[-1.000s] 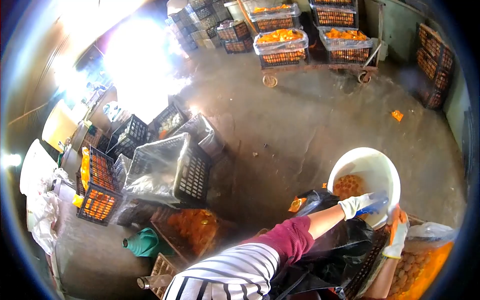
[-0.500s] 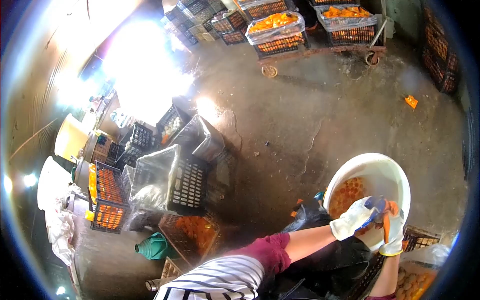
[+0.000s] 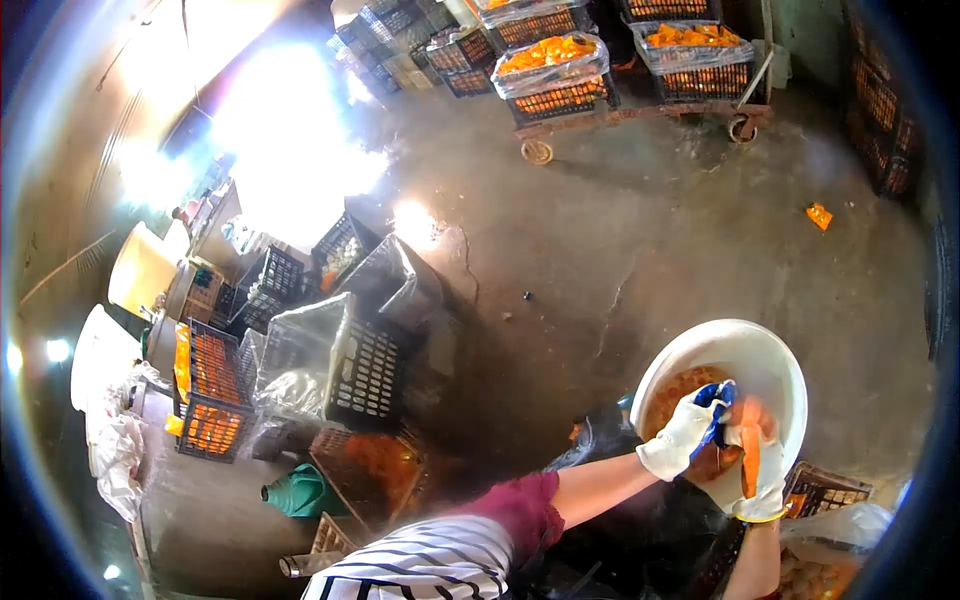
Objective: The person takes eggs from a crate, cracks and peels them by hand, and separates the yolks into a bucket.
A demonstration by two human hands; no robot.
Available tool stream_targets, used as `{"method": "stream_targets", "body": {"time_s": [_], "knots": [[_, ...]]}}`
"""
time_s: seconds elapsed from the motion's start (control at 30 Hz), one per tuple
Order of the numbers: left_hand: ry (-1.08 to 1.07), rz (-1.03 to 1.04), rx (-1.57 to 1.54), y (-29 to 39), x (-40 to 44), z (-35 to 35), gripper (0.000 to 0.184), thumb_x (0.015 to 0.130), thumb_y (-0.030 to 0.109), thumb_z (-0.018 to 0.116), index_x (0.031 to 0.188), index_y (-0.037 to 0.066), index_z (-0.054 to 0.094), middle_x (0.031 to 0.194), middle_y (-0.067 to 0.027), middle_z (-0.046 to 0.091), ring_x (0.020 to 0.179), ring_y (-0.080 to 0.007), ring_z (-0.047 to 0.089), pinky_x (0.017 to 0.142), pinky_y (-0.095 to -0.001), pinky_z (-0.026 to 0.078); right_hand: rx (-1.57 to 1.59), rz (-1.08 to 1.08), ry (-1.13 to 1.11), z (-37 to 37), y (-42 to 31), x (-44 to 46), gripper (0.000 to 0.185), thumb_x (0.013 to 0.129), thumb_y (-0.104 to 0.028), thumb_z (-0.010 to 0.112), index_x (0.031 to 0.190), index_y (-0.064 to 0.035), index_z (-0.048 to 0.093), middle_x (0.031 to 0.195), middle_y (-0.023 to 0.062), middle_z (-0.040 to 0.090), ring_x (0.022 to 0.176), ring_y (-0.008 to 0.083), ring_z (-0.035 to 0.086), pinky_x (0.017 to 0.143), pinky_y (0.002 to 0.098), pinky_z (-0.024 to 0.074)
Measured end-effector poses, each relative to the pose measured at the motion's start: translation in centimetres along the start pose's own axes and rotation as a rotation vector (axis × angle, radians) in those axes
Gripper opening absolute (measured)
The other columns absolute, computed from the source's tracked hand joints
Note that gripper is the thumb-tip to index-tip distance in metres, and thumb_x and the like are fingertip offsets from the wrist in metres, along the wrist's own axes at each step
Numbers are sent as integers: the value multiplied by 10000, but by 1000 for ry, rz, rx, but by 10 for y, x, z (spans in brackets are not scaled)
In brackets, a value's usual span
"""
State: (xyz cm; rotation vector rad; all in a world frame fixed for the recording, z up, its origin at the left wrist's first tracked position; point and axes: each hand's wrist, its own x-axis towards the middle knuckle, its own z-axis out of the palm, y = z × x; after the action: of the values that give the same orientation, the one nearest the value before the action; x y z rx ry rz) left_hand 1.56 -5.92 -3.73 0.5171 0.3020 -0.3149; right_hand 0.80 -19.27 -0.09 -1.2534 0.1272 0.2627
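Note:
A large white bucket point(image 3: 796, 385) stands at the lower right, with orange round pieces like egg yolks point(image 3: 662, 400) in its bottom. My left hand point(image 3: 690, 428), in a white and blue glove, is over the bucket with its fingers bent together. Close against it, my right hand point(image 3: 760, 458) wears a white and orange glove; its fingers are curled and blurred by motion. Whatever lies between the fingers is hidden. Beside my right wrist sits a plastic-lined crate of brownish round things point(image 3: 815, 575).
At the left, a plastic-lined black crate point(image 3: 370, 370) stands near a crate of orange contents point(image 3: 215, 390) and a green container point(image 3: 300, 492). A wheeled cart point(image 3: 640, 115) carries crates at the back. An orange scrap point(image 3: 819, 216) lies on the concrete floor point(image 3: 560, 230).
The view has shifted slightly, so the bucket sits a little lower and further left. Both hands stay close together over it, and the right fingers have moved.

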Motion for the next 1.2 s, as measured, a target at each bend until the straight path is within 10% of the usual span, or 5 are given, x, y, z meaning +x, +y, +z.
{"method": "stream_targets", "body": {"time_s": [0.1,0.37,0.47,0.63,1.2], "knots": [[-65,77,105,7,-5,6,212,931,156,459,1099,69,554,1019,-44,585,932,-146,549,817,-276,477,233,104,-140,-19,24,6,368,894,-168,525,1237,-42,480,1179,70,534,1068,159,522,923,275,425],[-44,224,987,9,-11,16,188,918,199,461,965,64,584,760,-1,564,656,-109,517,587,-230,441,-484,-167,56,-4,14,-6,293,890,-233,497,1115,-47,521,948,89,613,915,217,572,798,340,455],[-63,-30,355,6,-19,27,268,938,218,428,1078,37,568,871,-30,600,745,-119,546,685,-244,461,792,142,-316,-2,0,-19,351,875,-145,563,1186,2,494,1079,110,580,933,166,587,820,255,487],[-320,232,732,1,-30,25,380,938,178,433,1287,28,427,1203,-79,522,1084,-153,481,916,-265,391,66,-135,22,30,-12,-38,567,775,-333,666,1233,-82,445,1195,62,493,1089,197,455,928,343,391],[-255,47,267,37,-36,28,440,952,402,359,1174,48,495,1135,-94,566,1068,-215,529,921,-350,375,414,27,290,-59,-33,-176,407,935,-334,439,1171,-6,483,1061,167,588,610,156,544,450,230,389]]}}
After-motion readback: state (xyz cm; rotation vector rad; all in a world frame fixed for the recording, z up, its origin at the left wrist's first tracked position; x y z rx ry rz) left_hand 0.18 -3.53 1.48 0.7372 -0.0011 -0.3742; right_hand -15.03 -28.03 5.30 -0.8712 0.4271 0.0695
